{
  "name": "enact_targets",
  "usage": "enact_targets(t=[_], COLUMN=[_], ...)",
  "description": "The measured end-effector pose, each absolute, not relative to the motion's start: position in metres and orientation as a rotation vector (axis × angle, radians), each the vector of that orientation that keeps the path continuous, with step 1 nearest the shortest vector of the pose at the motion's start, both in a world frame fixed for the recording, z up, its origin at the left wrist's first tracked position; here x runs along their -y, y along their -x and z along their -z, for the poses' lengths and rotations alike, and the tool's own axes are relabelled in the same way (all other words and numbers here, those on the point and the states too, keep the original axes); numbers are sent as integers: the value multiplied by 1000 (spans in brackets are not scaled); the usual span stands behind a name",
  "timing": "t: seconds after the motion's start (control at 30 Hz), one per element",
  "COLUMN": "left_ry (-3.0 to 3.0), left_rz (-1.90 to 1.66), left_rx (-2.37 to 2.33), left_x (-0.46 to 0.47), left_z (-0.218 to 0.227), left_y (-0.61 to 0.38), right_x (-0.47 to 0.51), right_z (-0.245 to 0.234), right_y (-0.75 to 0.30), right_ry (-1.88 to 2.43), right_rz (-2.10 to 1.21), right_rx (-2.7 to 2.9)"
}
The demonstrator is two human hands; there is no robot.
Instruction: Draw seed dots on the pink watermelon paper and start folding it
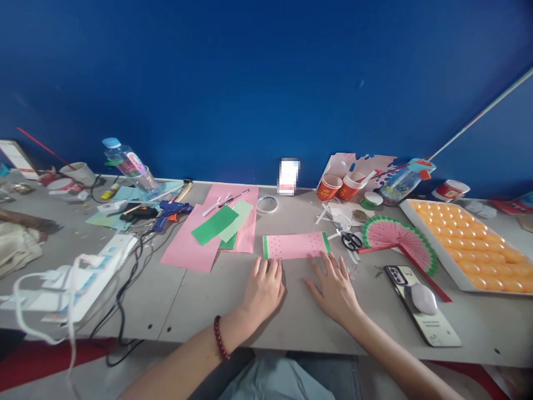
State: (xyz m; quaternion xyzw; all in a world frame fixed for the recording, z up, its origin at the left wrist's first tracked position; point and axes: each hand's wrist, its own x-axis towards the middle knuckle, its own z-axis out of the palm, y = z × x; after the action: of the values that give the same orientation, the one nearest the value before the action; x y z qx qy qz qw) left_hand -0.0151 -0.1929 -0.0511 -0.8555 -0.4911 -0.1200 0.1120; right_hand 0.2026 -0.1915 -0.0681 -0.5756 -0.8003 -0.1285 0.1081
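A pink paper strip (295,246) with green and white ends and dark dots lies flat on the table in front of me. My left hand (265,286) rests at its left near corner, fingers stretched out. At the right near edge, my right hand (333,283) lies with its fingers spread, fingertips at the paper. Just right of the strip are black-handled scissors (352,240). Beyond them spreads a pleated watermelon-patterned paper fan (387,236) with red sticks. Green paper pieces (215,225) lie on pink sheets (187,244) to the left.
A tape roll (267,205) and red paper cups (330,187) stand at the back. A blue glue gun (170,211), cables and a power strip (97,278) occupy the left. On the right are a phone (441,328) and a tray of orange domes (485,244).
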Motion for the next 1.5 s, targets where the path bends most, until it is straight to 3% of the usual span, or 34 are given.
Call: enact_targets(t=[0.17, 0.4, 0.8, 0.93, 1.07, 1.17, 1.37, 1.5], left_ry=[2523, 2644, 2667, 2697, 2673, 2697, 2763, 2829], left_rz=[476, 938, 1075, 1213, 1378, 1274, 727, 618], left_rx=[1440, 1736, 1963, 1942, 1735, 1610, 1491, 1413], left_x=[190, 150, 113, 107, 109, 119, 144, 149], left_z=[54, 43, 35, 22, 2, -1, 32, 46], left_y=[19, 47, 47, 48, 55, 61, 70, 73], right_x=[189, 158, 98, 95, 96, 103, 126, 133], right_z=[65, 55, 48, 40, 30, 34, 58, 61], right_y=[-205, -238, -261, -262, -264, -264, -266, -268], right_ry=[1652, 1627, 1779, 1740, 1535, 1406, 1290, 1204], right_rz=[338, -55, -461, -714, -729, -645, -487, -420], right_rx=[2378, 2042, 1778, 1620, 1611, 1691, 2051, 2210])
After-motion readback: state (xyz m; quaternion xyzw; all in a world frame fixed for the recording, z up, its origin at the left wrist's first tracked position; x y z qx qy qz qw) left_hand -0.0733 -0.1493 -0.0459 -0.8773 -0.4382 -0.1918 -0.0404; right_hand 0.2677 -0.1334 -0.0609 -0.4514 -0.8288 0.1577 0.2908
